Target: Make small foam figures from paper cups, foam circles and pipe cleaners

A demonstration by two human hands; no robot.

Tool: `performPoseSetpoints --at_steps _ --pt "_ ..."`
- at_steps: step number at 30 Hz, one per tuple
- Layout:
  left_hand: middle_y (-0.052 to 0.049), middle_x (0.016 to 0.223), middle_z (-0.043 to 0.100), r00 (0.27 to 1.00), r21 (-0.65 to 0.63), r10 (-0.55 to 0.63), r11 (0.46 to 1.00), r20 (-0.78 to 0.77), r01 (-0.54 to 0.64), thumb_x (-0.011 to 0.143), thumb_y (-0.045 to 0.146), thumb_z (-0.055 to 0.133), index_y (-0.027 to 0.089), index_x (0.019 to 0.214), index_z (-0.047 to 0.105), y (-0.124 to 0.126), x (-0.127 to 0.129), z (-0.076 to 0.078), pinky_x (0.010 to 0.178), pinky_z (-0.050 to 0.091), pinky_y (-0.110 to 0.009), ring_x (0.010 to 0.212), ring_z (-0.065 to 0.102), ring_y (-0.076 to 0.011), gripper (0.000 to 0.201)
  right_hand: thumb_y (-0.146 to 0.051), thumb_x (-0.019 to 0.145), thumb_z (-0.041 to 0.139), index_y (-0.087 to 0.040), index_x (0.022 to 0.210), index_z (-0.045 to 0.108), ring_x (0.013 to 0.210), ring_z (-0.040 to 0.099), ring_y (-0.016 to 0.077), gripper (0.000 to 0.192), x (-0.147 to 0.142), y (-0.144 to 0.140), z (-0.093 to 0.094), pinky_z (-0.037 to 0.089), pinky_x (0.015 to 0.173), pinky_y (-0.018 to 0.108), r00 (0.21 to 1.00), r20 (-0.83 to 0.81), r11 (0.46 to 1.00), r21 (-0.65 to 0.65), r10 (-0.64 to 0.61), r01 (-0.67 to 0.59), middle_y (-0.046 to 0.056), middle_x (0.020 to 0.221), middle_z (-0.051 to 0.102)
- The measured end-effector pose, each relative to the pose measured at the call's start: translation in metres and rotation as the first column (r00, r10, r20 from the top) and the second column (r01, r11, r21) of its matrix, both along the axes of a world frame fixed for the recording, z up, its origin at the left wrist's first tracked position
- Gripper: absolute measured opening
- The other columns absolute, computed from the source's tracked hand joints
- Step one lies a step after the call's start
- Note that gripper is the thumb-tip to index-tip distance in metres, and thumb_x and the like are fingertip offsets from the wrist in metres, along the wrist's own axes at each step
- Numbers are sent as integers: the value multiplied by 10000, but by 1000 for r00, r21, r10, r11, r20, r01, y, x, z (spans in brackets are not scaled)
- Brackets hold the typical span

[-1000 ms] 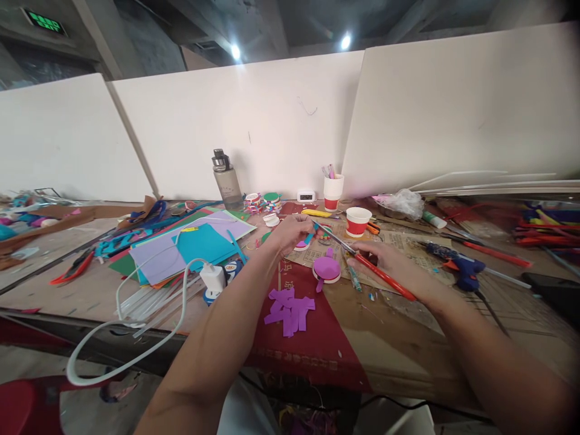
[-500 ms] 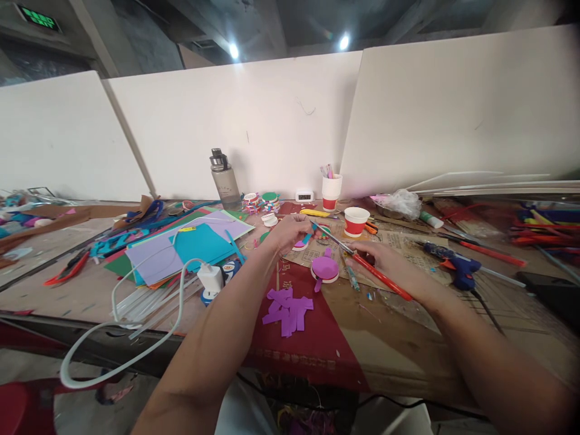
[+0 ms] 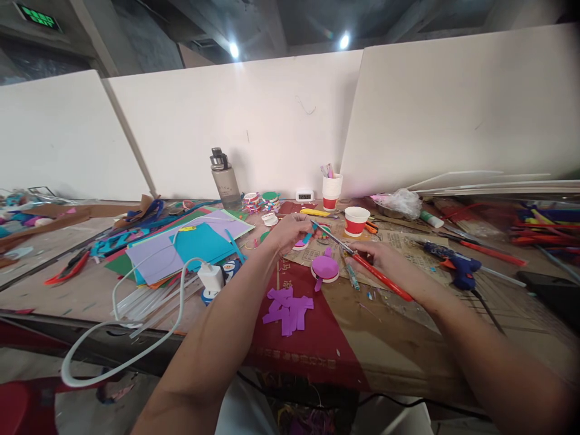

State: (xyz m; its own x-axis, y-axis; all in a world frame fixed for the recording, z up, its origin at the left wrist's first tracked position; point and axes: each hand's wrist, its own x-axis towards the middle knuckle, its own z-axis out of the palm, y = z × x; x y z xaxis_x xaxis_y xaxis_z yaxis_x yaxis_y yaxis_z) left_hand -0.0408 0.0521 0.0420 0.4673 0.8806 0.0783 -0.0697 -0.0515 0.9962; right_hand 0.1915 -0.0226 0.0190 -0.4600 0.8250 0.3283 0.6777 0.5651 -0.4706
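Note:
My left hand (image 3: 290, 231) pinches a thin teal foam strip (image 3: 306, 238) over the middle of the table. My right hand (image 3: 385, 261) grips red-handled scissors (image 3: 378, 275), whose blades (image 3: 333, 237) point up-left and meet the strip by my left fingers. Just below the blades sits a round purple foam disc (image 3: 325, 267) on a white base. Several purple foam scraps (image 3: 287, 309) lie on a red paper sheet (image 3: 308, 338) nearer to me.
Coloured foam sheets (image 3: 190, 244) and a white charger with cable (image 3: 211, 277) lie at left. A water bottle (image 3: 225, 179), a small clock (image 3: 304, 195), two red-and-white paper cups (image 3: 356, 220) and a blue glue gun (image 3: 455, 263) stand around. White boards wall the back.
The view shifted very slightly. Both hands stay nearly in place, with the scissors still at the teal strip.

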Motion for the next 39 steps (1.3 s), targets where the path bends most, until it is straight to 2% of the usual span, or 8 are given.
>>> performPoseSetpoints --at_steps 5,8,13,17,20,27,35,39 --pt "-32 620 630 1000 -12 -23 1000 19 23 532 153 587 166 504 489 1 -1 -1 589 385 -259 603 562 -121 102 -391 892 513 -229 952 720 741 656 237 270 -3 -2 2 507 688 352 1000 -11 1000 -1 2 -2 78 921 744" --pt "-32 612 628 999 -36 -25 999 41 27 526 150 621 159 503 503 4 -3 -3 583 391 -258 594 559 -120 120 -411 896 501 -222 929 714 664 622 211 286 -4 -4 4 481 639 325 999 -10 999 -8 -37 36 64 829 725" --pt "-16 615 621 972 -68 148 988 181 -138 513 171 692 145 539 560 9 -6 -3 564 395 -230 620 564 -114 136 -460 906 468 -193 858 697 583 570 179 355 5 4 3 426 569 285 980 60 979 -64 -191 195 43 668 654" --pt "-18 681 654 912 -158 283 957 298 -245 520 193 717 140 631 613 13 -9 -2 565 419 -215 633 565 -101 161 -356 880 501 -183 873 722 687 620 202 281 19 16 -2 424 631 286 940 185 952 -53 -287 301 86 788 711" --pt "-9 677 641 887 -211 332 938 320 -274 533 188 731 140 667 618 15 -9 -1 522 397 -199 620 556 -89 181 -312 876 494 -191 966 729 736 640 217 279 28 22 -4 414 648 285 869 332 920 -11 -366 392 100 859 731" --pt "40 581 548 933 -187 249 961 260 -204 505 243 859 129 695 629 12 -7 -3 479 356 -173 534 480 -48 320 -278 865 483 -162 1015 722 922 667 257 306 35 27 -3 439 731 300 730 571 880 -26 -376 474 146 1041 732" --pt "47 535 498 965 -145 193 975 177 -168 460 371 910 128 631 596 12 -3 -9 464 336 -155 498 414 -31 432 -352 875 479 -114 989 718 937 674 325 356 37 25 -8 473 702 357 621 626 777 -38 -471 628 217 1021 706" --pt "44 536 487 973 -118 173 981 151 -156 480 401 904 127 635 603 15 -3 -13 469 321 -160 499 397 -31 435 -321 873 503 -111 1058 690 990 661 321 337 39 25 -11 486 755 369 616 636 772 -50 -465 634 220 1097 674"
